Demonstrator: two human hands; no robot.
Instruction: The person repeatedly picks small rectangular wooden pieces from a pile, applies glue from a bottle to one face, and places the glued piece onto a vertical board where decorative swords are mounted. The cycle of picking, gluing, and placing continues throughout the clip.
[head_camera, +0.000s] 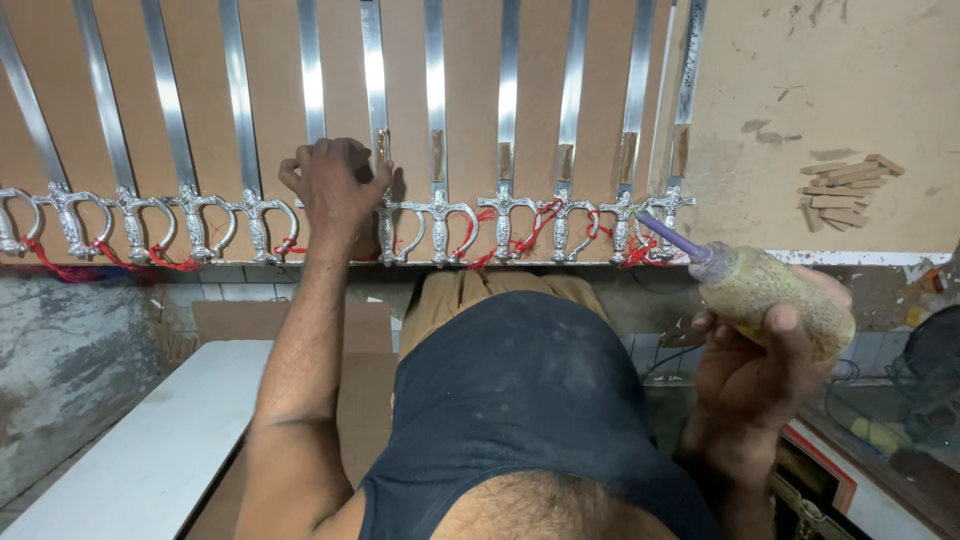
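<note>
Desk (860, 90): a brown board carrying everything, its near edge running across the view.
Swords (508, 120): a row of bright metal blades lying side by side, hilts at the near edge, red thread tangled among the guards.
Glue bottle (775, 298): speckled yellowish body with a purple nozzle, just off the near edge, tip pointing at the rightmost hilt.
Right hand (750, 380): fingers wrapped tight around the glue bottle.
Left hand (332, 185): fingers curled down on a hilt mid-row (whether they actually clasp it, I cannot tell).
Wooden blocks (845, 185): small loose pile near the right edge.
</note>
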